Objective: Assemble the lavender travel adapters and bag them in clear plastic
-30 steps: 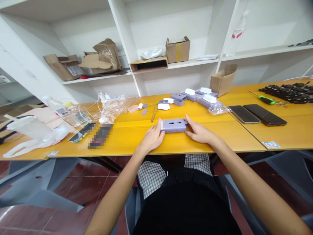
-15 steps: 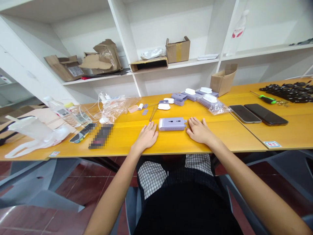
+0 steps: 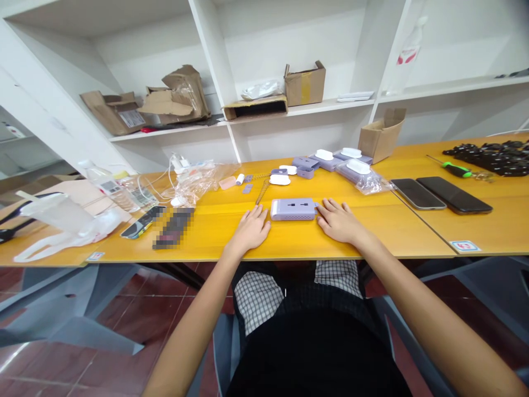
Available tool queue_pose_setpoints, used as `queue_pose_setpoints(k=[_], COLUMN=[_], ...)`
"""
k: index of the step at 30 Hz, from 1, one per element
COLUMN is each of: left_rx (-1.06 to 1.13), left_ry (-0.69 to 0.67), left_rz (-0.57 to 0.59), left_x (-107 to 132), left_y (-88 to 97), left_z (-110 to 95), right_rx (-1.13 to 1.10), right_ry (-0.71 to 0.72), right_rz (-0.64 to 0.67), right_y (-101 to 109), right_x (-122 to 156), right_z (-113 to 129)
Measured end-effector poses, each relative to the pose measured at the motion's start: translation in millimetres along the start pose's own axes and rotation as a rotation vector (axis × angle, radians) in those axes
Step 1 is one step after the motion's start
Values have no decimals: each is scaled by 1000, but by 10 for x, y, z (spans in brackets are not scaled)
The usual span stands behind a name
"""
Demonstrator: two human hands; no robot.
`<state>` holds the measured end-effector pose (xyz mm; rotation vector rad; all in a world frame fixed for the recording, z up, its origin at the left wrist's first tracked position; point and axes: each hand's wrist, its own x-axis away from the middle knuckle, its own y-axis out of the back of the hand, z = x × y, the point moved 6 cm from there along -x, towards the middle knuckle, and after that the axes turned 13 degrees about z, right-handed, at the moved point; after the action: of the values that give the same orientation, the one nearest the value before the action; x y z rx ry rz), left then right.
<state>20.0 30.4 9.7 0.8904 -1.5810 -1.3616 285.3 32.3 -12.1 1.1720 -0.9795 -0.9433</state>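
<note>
A lilac power strip (image 3: 293,209) with a white end cap lies flat on the orange table (image 3: 372,220), straight ahead of me. My left hand (image 3: 250,229) rests palm down on the table just left of it, fingers stretched out, holding nothing. My right hand (image 3: 336,219) lies flat just right of the strip, fingers spread, fingertips close to its right end but apart from it.
More lilac strips and white caps (image 3: 330,160) sit behind, beside a small cardboard box (image 3: 380,137). Two dark phones (image 3: 440,193) lie at right, with a green-handled screwdriver (image 3: 454,168) and black parts (image 3: 491,154). Plastic bags, cables (image 3: 185,179) and a bottle sit left.
Both hands have let go of the power strip's ends and now lie flat on the table beside it. The strip stays in place.
</note>
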Motion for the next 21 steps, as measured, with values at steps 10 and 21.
queue_pose_setpoints(k=[10,21], left_rx=[158,154], left_ry=[-67,-107], left_rz=[-73,-45], left_x=[43,67], left_y=[45,75], left_z=[-16,-56], right_rx=[-38,-94], right_ry=[51,184], right_rz=[26,19], right_y=[-36,478], right_x=[-70,-944], right_z=[-126,-480])
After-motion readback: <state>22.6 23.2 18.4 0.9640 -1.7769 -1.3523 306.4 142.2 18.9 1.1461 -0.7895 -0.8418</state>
